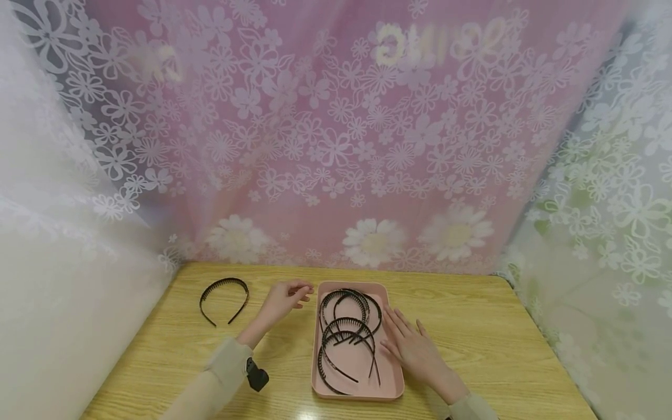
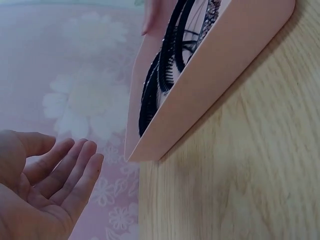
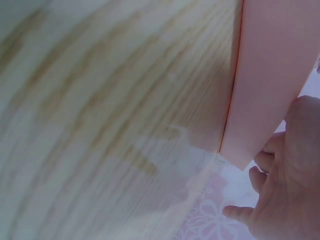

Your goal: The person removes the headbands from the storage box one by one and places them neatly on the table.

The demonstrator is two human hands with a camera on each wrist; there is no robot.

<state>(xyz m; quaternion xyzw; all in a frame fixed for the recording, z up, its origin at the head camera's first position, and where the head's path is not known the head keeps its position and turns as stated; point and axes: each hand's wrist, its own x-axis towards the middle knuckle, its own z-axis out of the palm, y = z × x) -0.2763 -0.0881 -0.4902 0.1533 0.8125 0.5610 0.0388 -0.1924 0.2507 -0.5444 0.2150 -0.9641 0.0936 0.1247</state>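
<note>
A: Why is the right hand (image 1: 412,344) lying flat on the pink tray (image 1: 391,385)?

B: It seems to steady the right rim; fingers straight, gripping nothing. The left hand (image 1: 280,301) hovers just left of the tray, loosely curled, empty.

A: And the headbands (image 1: 347,338)?

B: Thin, black, toothed arcs, piled overlapping in the tray. One lone headband (image 1: 224,300) lies far left on the wooden table (image 1: 472,326).

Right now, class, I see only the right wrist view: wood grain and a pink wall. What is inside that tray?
Observer: Several black headbands lie overlapping in the pink tray.
Operator: Are any outside it?
Observer: Yes, one lone headband lies on the table, left of the tray.
Operator: And the left hand?
Observer: The left hand is between that headband and the tray, holding nothing.
</note>
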